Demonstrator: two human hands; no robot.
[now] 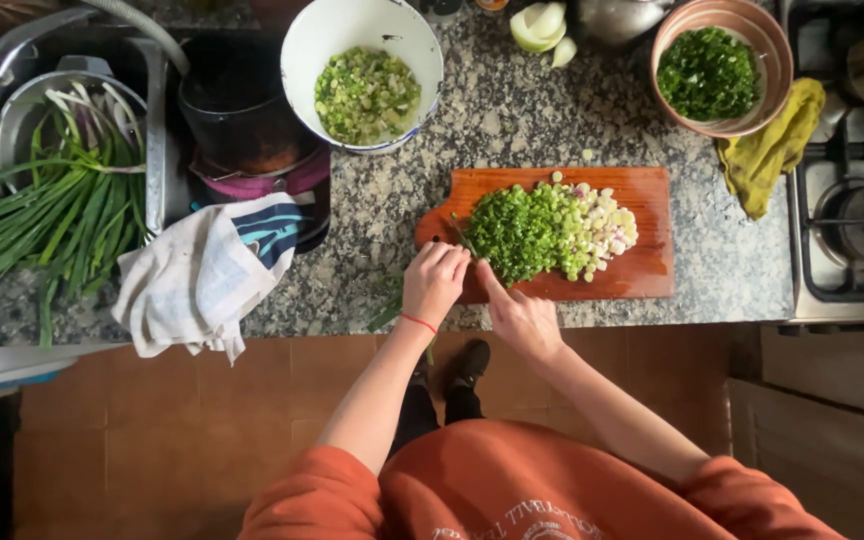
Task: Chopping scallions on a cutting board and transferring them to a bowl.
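Two hands at chopped scallion heap [542,230], left hand [434,282] fisted, right hand [520,318] grip unclear

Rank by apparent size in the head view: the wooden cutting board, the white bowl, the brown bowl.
1. wooden cutting board
2. white bowl
3. brown bowl, only slightly smaller than the white one

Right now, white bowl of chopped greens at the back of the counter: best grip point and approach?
Take the white bowl by its bare near rim, coming from the front. It stands upright and open, the greens lie low inside, and the speckled counter before it is free. Its left side crowds the dark pot.
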